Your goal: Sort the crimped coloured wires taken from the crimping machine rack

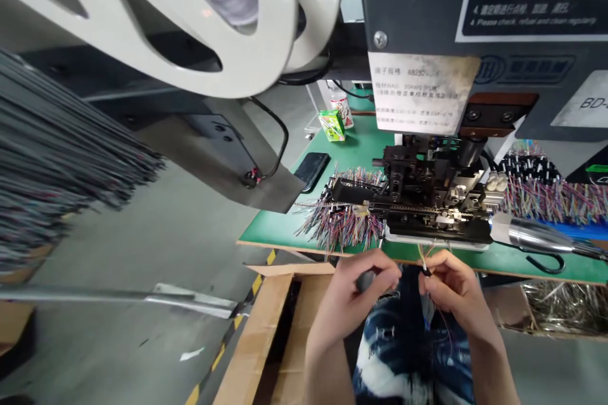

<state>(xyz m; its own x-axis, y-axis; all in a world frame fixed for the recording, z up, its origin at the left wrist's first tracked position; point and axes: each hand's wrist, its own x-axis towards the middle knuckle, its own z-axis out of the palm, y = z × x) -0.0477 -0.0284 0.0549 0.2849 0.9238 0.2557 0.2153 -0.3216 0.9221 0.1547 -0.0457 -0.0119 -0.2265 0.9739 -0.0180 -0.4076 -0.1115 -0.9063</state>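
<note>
My right hand (449,285) is closed in a pinch on a cable (426,271) with a dark jacket. Thin coloured wires fan out from its upper end, just below the front edge of the machine. To the left, my left hand (363,288) is curled, thumb against fingers; whether anything is inside it I cannot make out. Both hands are over my lap, a short gap apart. Above them stands a terminal crimping machine (422,183), its black and metal applicator on the green tabletop (280,228). A strip of terminals (332,204) runs into its left side.
A bundle of cut cables (344,224) lies left of the applicator, near a phone (312,171). More cables (555,196) lie at right. A metal nozzle (536,234) points at the machine. Below are a cardboard box (259,329) and a box of scrap (567,307). A white reel (266,31) hangs overhead.
</note>
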